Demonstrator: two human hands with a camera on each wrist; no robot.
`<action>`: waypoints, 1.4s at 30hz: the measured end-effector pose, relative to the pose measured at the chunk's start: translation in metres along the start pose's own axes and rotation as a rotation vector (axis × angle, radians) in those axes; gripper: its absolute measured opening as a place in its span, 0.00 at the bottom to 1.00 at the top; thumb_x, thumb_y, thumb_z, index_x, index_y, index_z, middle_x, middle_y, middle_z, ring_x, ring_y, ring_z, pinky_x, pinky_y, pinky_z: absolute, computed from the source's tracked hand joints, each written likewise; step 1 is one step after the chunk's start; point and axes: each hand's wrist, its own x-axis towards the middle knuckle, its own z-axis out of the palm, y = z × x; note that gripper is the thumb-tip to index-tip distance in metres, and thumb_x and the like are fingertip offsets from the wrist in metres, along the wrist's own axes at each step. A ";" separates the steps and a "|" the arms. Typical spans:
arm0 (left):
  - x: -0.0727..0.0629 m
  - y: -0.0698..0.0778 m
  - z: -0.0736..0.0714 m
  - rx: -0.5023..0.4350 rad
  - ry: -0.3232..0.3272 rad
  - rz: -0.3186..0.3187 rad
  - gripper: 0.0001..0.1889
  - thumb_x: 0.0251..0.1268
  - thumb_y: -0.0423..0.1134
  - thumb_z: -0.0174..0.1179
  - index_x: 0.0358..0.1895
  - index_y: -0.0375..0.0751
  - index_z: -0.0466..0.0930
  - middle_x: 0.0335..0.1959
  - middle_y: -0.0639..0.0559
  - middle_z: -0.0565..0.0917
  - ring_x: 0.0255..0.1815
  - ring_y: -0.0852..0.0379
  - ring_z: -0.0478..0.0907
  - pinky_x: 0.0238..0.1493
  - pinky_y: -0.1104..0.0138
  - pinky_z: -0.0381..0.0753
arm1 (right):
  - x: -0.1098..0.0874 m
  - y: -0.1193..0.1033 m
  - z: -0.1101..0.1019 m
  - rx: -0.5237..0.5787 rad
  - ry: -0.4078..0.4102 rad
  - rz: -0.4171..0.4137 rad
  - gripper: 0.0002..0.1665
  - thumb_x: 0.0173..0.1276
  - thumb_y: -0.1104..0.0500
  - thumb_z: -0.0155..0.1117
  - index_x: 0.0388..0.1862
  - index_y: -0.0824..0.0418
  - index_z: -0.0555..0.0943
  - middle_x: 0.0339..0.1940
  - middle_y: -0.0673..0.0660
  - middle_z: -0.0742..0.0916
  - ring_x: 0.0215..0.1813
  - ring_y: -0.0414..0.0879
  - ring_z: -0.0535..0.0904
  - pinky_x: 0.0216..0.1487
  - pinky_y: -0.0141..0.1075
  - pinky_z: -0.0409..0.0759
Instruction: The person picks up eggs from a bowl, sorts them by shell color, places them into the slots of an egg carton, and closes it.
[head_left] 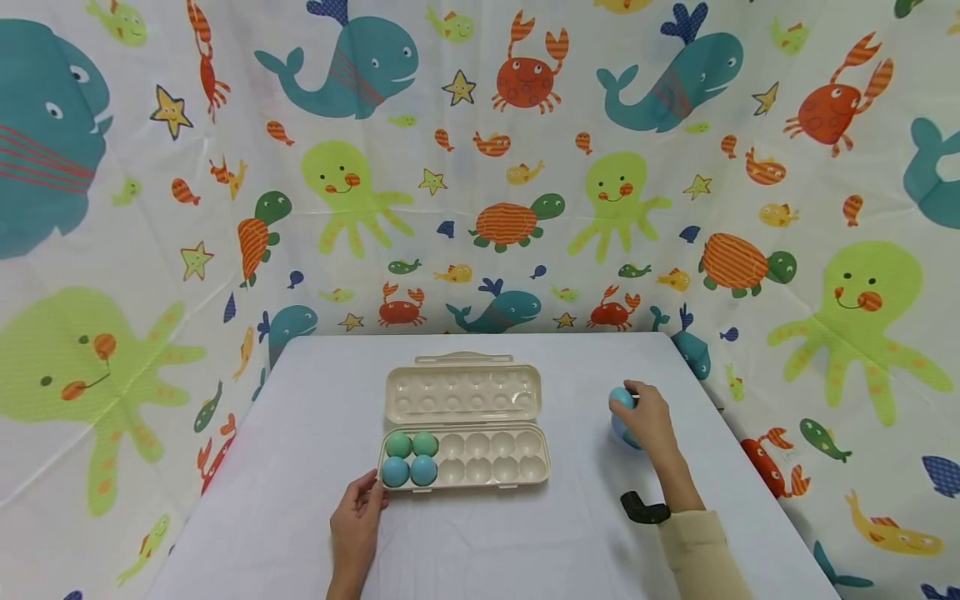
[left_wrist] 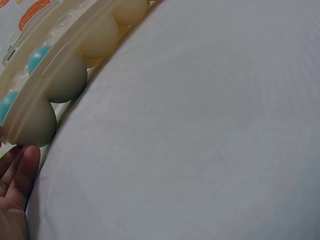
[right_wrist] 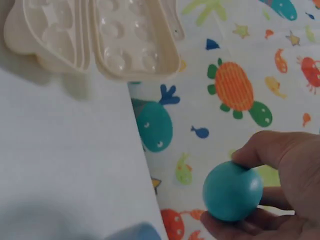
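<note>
A cream egg carton (head_left: 491, 487) lies with its lid (head_left: 462, 414) folded back. At its left end, two green balls (head_left: 400, 444) sit in the rear row and two blue balls (head_left: 395, 472) in the front row. My left hand (head_left: 356, 525) touches the carton's front left corner, fingers (left_wrist: 25, 172) fairly straight against its end. Over at the right, my right hand (head_left: 648, 421) pinches a blue ball (right_wrist: 232, 191) between thumb and fingers. Just below that ball is a rounded blue container (head_left: 621, 432), partly hidden by the hand; its contents cannot be made out.
A white-covered table (head_left: 465, 550) carries everything. Behind and beside it hangs a white curtain (head_left: 420, 283) printed with sea animals. A black device (head_left: 643, 508) sits at my right wrist, by the beige sleeve (head_left: 701, 546).
</note>
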 end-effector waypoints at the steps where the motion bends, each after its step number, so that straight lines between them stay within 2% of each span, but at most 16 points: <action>1: 0.000 0.000 0.000 0.001 0.001 -0.003 0.17 0.75 0.42 0.57 0.60 0.37 0.78 0.51 0.40 0.85 0.33 0.69 0.81 0.36 0.82 0.83 | -0.001 -0.002 0.003 0.018 0.006 -0.010 0.35 0.70 0.54 0.59 0.71 0.71 0.68 0.66 0.74 0.75 0.65 0.67 0.74 0.66 0.61 0.76; 10: 0.000 0.001 -0.001 -0.015 0.004 0.007 0.16 0.75 0.40 0.57 0.59 0.36 0.79 0.50 0.40 0.85 0.33 0.70 0.82 0.36 0.81 0.84 | -0.012 -0.024 0.040 0.220 -0.006 -0.033 0.32 0.71 0.50 0.63 0.68 0.64 0.73 0.60 0.67 0.83 0.57 0.59 0.81 0.58 0.53 0.82; 16: 0.002 0.002 0.001 -0.010 -0.006 0.001 0.16 0.76 0.41 0.56 0.59 0.37 0.78 0.51 0.41 0.85 0.35 0.69 0.82 0.37 0.80 0.84 | -0.018 -0.039 0.071 0.276 -0.025 -0.068 0.33 0.71 0.51 0.65 0.70 0.63 0.72 0.62 0.67 0.83 0.59 0.59 0.81 0.57 0.51 0.84; 23: 0.001 0.003 0.000 -0.016 0.000 0.009 0.16 0.75 0.40 0.57 0.59 0.36 0.78 0.50 0.40 0.85 0.33 0.70 0.81 0.37 0.80 0.84 | -0.028 -0.056 0.103 0.356 -0.053 -0.163 0.31 0.69 0.57 0.68 0.68 0.65 0.73 0.58 0.65 0.84 0.57 0.57 0.82 0.57 0.47 0.85; 27: 0.000 0.003 0.000 -0.039 0.003 0.004 0.15 0.74 0.39 0.58 0.59 0.37 0.79 0.49 0.41 0.85 0.33 0.71 0.81 0.36 0.80 0.85 | -0.036 -0.068 0.120 0.381 -0.093 -0.243 0.31 0.65 0.62 0.68 0.67 0.68 0.73 0.59 0.66 0.83 0.56 0.58 0.81 0.55 0.46 0.86; 33: 0.001 0.004 0.000 -0.063 0.005 0.010 0.15 0.74 0.38 0.58 0.58 0.36 0.79 0.49 0.41 0.85 0.33 0.69 0.82 0.37 0.79 0.85 | -0.049 -0.085 0.148 0.376 -0.180 -0.376 0.27 0.60 0.66 0.68 0.60 0.67 0.77 0.53 0.64 0.81 0.52 0.55 0.80 0.52 0.42 0.87; 42: 0.000 0.002 0.000 -0.030 -0.003 0.001 0.16 0.75 0.40 0.57 0.59 0.37 0.78 0.50 0.41 0.85 0.34 0.70 0.81 0.37 0.80 0.84 | -0.063 -0.098 0.181 0.403 -0.346 -0.433 0.26 0.61 0.64 0.71 0.57 0.66 0.77 0.55 0.64 0.81 0.56 0.58 0.81 0.58 0.46 0.86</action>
